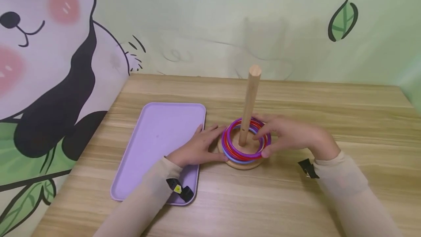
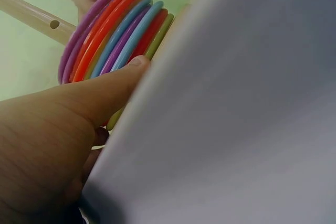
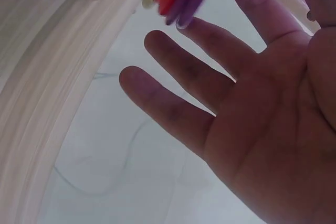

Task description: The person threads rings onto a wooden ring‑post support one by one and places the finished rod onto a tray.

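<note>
A wooden ring stacker has an upright rod [image 1: 251, 100] on a round base [image 1: 242, 166]. Several coloured rings [image 2: 122, 38], purple, red, blue and green among them, lie stacked around the rod. My left hand [image 1: 197, 147] rests against the stack's left side, thumb in front and fingers extended behind; some of those fingers are hidden in the left wrist view. From the right, my right hand [image 1: 292, 136] pinches the top purple ring [image 1: 245, 155], with the thumb outside and a finger inside it. Its other fingers are spread in the right wrist view.
A purple tray [image 1: 164, 131] lies left of the stacker, under my left forearm. The wooden table [image 1: 296, 200] meets a painted wall [image 1: 210, 17] at the back. A panda picture [image 1: 59, 57] covers the left wall.
</note>
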Motion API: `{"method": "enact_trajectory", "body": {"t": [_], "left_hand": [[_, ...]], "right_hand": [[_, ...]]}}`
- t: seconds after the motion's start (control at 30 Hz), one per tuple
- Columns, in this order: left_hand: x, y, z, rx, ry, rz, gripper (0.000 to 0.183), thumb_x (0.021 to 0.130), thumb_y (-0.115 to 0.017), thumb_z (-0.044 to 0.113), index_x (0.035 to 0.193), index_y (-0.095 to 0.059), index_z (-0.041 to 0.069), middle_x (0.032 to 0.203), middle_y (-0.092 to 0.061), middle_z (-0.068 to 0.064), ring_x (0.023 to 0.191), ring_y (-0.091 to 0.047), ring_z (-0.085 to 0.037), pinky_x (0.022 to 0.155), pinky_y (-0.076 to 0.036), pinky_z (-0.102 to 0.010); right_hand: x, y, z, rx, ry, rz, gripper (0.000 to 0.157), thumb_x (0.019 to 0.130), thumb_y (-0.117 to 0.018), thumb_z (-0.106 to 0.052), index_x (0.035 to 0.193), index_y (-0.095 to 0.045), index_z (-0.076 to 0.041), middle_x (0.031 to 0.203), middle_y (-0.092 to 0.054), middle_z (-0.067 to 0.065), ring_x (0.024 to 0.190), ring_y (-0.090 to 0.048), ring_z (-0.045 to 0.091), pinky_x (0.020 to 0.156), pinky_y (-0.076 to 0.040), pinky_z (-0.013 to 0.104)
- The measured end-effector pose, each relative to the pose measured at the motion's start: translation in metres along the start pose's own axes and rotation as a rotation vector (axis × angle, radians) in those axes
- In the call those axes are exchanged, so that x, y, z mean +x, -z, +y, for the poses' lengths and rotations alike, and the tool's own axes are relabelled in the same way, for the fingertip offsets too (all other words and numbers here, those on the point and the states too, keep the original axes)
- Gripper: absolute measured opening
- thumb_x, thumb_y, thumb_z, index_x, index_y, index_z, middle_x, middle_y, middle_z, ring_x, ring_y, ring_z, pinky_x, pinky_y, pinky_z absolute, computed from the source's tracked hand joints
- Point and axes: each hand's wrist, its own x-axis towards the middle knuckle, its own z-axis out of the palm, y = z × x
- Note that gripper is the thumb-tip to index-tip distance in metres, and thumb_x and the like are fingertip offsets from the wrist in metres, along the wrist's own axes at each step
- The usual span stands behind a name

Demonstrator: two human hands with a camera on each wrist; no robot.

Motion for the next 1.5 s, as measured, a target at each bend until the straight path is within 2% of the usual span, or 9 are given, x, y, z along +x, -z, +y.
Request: {"method": "enact_trajectory", "body": {"t": [0.2, 0.43, 0.53, 0.67, 0.83, 1.0, 1.17, 1.33, 1.5], "left_hand": [[-0.001, 0.001, 0.002, 0.000, -0.001, 0.000, 0.096, 0.089, -0.084, 0.046, 0.164, -0.038, 0.008, 0.166, -0.042, -0.011, 0.159, -0.024, -0.038, 0.126, 0.008, -0.063], [-0.002, 0.002, 0.003, 0.003, 0.004, -0.002, 0.097, 0.089, -0.084, 0.045, 0.164, -0.037, 0.006, 0.166, -0.041, -0.012, 0.159, -0.024, -0.037, 0.126, 0.008, -0.063], [-0.001, 0.003, 0.003, 0.001, 0.000, -0.001, 0.096, 0.089, -0.083, 0.045, 0.163, -0.037, 0.006, 0.166, -0.041, -0.012, 0.158, -0.025, -0.038, 0.126, 0.007, -0.064], [0.000, 0.004, 0.004, -0.002, -0.024, 0.016, 0.094, 0.088, -0.085, 0.044, 0.162, -0.040, 0.006, 0.166, -0.041, -0.013, 0.157, -0.028, -0.038, 0.125, 0.005, -0.067], [-0.001, 0.011, 0.006, 0.001, -0.046, 0.033, 0.098, 0.084, -0.088, 0.043, 0.160, -0.042, 0.002, 0.167, -0.037, -0.019, 0.156, -0.032, -0.035, 0.124, -0.002, -0.071], [-0.016, 0.038, 0.013, -0.030, 0.003, -0.005, 0.086, 0.089, -0.085, 0.044, 0.154, -0.051, 0.000, 0.163, -0.044, -0.019, 0.152, -0.039, -0.035, 0.126, -0.021, -0.060], [-0.042, 0.080, 0.005, 0.006, 0.078, 0.055, 0.068, 0.098, -0.076, 0.038, 0.147, -0.057, -0.005, 0.151, -0.058, -0.020, 0.143, -0.051, -0.038, 0.120, -0.039, -0.053], [-0.067, 0.114, -0.020, 0.097, 0.246, 0.142, 0.064, 0.101, -0.071, 0.038, 0.146, -0.057, -0.006, 0.149, -0.059, -0.024, 0.141, -0.052, -0.043, 0.115, -0.042, -0.060], [-0.088, 0.131, -0.044, 0.155, 0.388, 0.168, 0.067, 0.103, -0.068, 0.038, 0.148, -0.053, -0.010, 0.150, -0.053, -0.032, 0.140, -0.049, -0.051, 0.114, -0.040, -0.065]], "right_hand": [[0.001, -0.001, -0.002, 0.007, -0.043, 0.009, 0.037, 0.085, -0.089, -0.031, 0.113, -0.078, -0.010, 0.166, -0.031, 0.029, 0.153, -0.029, 0.052, 0.120, -0.029, 0.068], [0.000, -0.001, 0.000, 0.048, 0.000, 0.052, 0.037, 0.086, -0.090, -0.028, 0.114, -0.076, -0.009, 0.166, -0.034, 0.028, 0.153, -0.030, 0.050, 0.120, -0.029, 0.068], [0.003, 0.001, 0.000, 0.031, 0.030, 0.133, 0.040, 0.088, -0.088, -0.027, 0.122, -0.075, -0.012, 0.159, -0.049, 0.019, 0.150, -0.041, 0.044, 0.119, -0.034, 0.066], [0.008, 0.004, -0.008, 0.032, 0.078, 0.318, 0.040, 0.091, -0.086, -0.019, 0.128, -0.073, -0.013, 0.135, -0.071, 0.005, 0.133, -0.060, 0.031, 0.107, -0.049, 0.059], [0.014, 0.002, -0.023, 0.116, 0.170, 0.492, 0.034, 0.092, -0.082, -0.005, 0.124, -0.071, -0.007, 0.116, -0.076, 0.002, 0.114, -0.069, 0.022, 0.094, -0.059, 0.047], [0.018, -0.003, -0.033, 0.156, 0.199, 0.568, 0.042, 0.092, -0.080, 0.001, 0.131, -0.067, -0.003, 0.109, -0.077, 0.001, 0.102, -0.073, 0.018, 0.086, -0.062, 0.041], [0.021, -0.006, -0.038, 0.137, 0.179, 0.595, 0.046, 0.095, -0.077, -0.001, 0.139, -0.063, -0.004, 0.103, -0.078, 0.002, 0.095, -0.075, 0.017, 0.078, -0.063, 0.038], [0.019, -0.007, -0.041, 0.113, 0.153, 0.600, 0.042, 0.098, -0.073, 0.000, 0.137, -0.061, -0.002, 0.104, -0.079, 0.008, 0.095, -0.077, 0.022, 0.076, -0.063, 0.040], [0.019, -0.009, -0.042, 0.100, 0.147, 0.577, 0.040, 0.099, -0.072, -0.003, 0.138, -0.060, -0.001, 0.106, -0.079, 0.011, 0.096, -0.077, 0.025, 0.079, -0.063, 0.045]]}}
